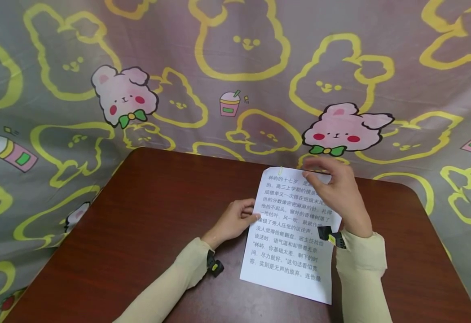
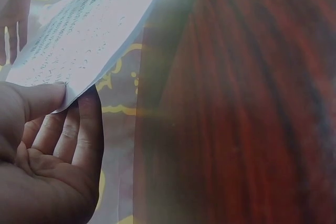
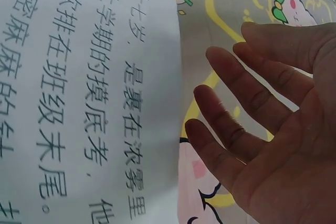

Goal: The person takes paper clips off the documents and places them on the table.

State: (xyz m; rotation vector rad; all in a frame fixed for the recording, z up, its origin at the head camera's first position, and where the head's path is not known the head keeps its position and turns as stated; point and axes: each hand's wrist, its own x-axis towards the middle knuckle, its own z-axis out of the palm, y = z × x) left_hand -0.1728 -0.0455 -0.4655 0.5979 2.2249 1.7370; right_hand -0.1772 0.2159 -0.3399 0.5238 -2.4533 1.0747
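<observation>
Printed sheets of paper (image 1: 285,242), covered in lines of dark text, are held up tilted above the table. A small yellow paper clip (image 1: 280,171) sits on the top edge, toward the left corner. My left hand (image 1: 235,222) pinches the left edge, thumb (image 2: 47,100) on the printed face and fingers behind. My right hand (image 1: 338,193) is raised by the upper right corner, overlapping the paper in the head view. In the right wrist view its fingers (image 3: 226,119) are spread and slightly bent, apart from the paper's top edge, with nothing in them.
A dark reddish-brown wooden table (image 1: 138,215) spreads beneath both hands. Behind it hangs a grey-pink curtain (image 1: 178,58) with yellow outlines, rabbit heads and drink cups, reaching down to the table's far edge. Black straps with small devices (image 1: 215,264) are on both wrists.
</observation>
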